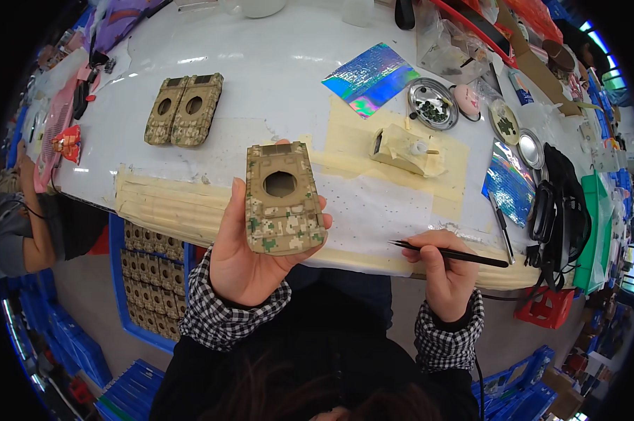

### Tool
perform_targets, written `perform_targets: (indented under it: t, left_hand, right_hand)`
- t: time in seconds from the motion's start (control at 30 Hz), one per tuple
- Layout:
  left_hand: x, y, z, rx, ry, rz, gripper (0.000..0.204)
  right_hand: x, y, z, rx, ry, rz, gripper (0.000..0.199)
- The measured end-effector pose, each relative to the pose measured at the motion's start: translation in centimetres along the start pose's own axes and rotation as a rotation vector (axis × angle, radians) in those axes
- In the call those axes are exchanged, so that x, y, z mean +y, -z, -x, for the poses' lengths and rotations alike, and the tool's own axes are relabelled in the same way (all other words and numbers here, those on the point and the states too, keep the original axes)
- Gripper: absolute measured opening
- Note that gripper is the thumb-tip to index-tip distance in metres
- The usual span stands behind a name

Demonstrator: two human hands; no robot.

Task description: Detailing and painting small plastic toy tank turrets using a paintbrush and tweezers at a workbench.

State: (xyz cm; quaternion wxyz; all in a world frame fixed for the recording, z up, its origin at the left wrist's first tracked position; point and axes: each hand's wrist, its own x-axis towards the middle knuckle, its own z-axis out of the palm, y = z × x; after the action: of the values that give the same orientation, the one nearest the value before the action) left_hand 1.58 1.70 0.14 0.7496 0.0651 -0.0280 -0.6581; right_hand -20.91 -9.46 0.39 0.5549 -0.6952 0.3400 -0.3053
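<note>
Left grip (pixel 250 245) grasps blocky camo plastic tank hull (pixel 283 197); right grip (pixel 444 270) pinches thin black brush (pixel 449 254).

table (pixel 261 63) white, taped | far left: two hulls (pixel 184 109) | middle: foil sheet (pixel 370 78), turret (pixel 405 149) | right: dishes (pixel 432 104), second foil (pixel 508 184)

The model tank hull (pixel 283 198) is tan with green-and-white pixel camouflage. Checked black-and-white cuffs (pixel 222 309). The foil sheet (pixel 370 78) shimmers iridescent blue on the white bench (pixel 261 56).
</note>
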Motion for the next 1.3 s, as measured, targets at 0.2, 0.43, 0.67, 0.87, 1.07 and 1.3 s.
perform_targets:
  t: [0.2, 0.43, 0.67, 0.87, 1.07, 1.3]
  left_hand:
    - [0.2, -0.1, 0.2, 0.005, -0.011, 0.040, 0.060]
    - [0.5, 0.0, 0.3, -0.012, -0.031, 0.053, 0.061]
    - [0.3, 0.3, 0.1, 0.000, 0.001, 0.075, 0.060]
    - [0.2, 0.2, 0.1, 0.015, 0.013, 0.071, 0.058]
    - [0.4, 0.2, 0.2, 0.031, 0.021, 0.081, 0.058]
    - [0.3, 0.4, 0.1, 0.029, 0.029, 0.079, 0.058]
  right_hand:
    - [-0.5, -1.4, -1.1, -0.060, 0.126, 0.116, 0.009]
    - [-0.2, -1.8, -1.3, -0.084, 0.134, 0.139, 0.009]
    - [0.0, -1.6, -1.1, -0.025, 0.131, 0.078, 0.009]
    - [-0.2, -2.4, -1.7, -0.087, 0.174, 0.200, 0.009]
    - [-0.6, -2.6, -1.9, -0.095, 0.214, 0.271, 0.008]
    - [-0.6, -2.7, -1.9, -0.097, 0.185, 0.277, 0.008]
